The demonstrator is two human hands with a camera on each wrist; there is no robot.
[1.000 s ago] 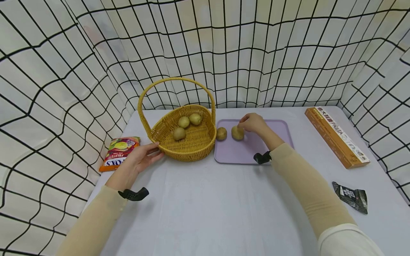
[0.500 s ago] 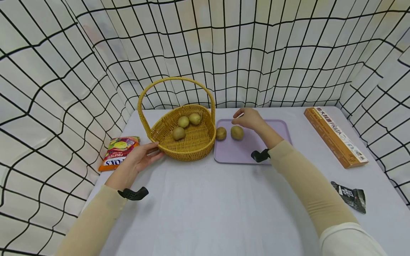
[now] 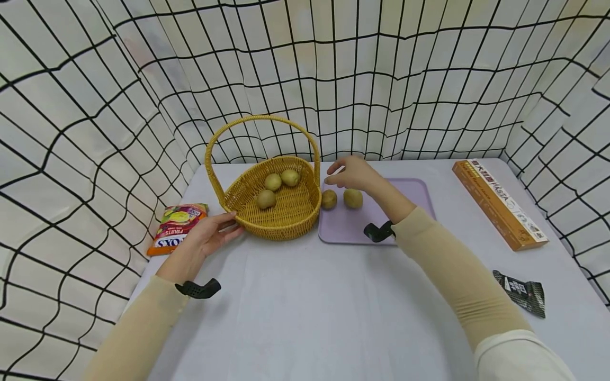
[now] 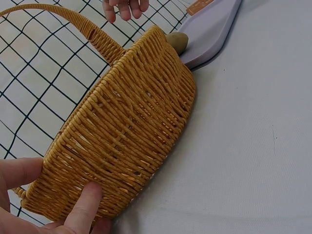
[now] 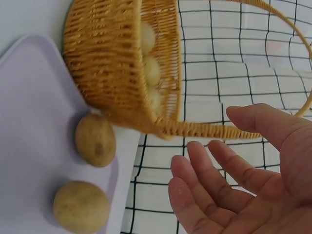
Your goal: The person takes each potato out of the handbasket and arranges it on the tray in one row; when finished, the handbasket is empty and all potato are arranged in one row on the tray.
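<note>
A yellow wicker basket [image 3: 278, 231] with a tall handle stands at the back left, three potatoes [image 3: 266, 198] inside. My left hand [image 3: 209, 237] holds its left side, thumb at the rim and fingers against the outer wall; the left wrist view shows the index finger [image 4: 87, 204] on the weave. On a lilac tray [image 3: 395, 227] right of the basket lie a potato [image 5: 95, 140] near the tray's edge and another potato [image 5: 81, 207]. Over them, near the basket's right side, hovers my right hand [image 3: 353, 172], fingers apart and holding nothing.
A red and orange candy bag [image 3: 177, 227] lies left of the basket. At the right are a long pasta box [image 3: 500, 203] and a small black packet [image 3: 520, 293]. Black netting [image 3: 352, 79] over white cloth rises behind and beside the table.
My right hand has come off the right-hand potato on the tray, lifted, and shifted left towards the basket. The left hand and the basket have stayed in place.
</note>
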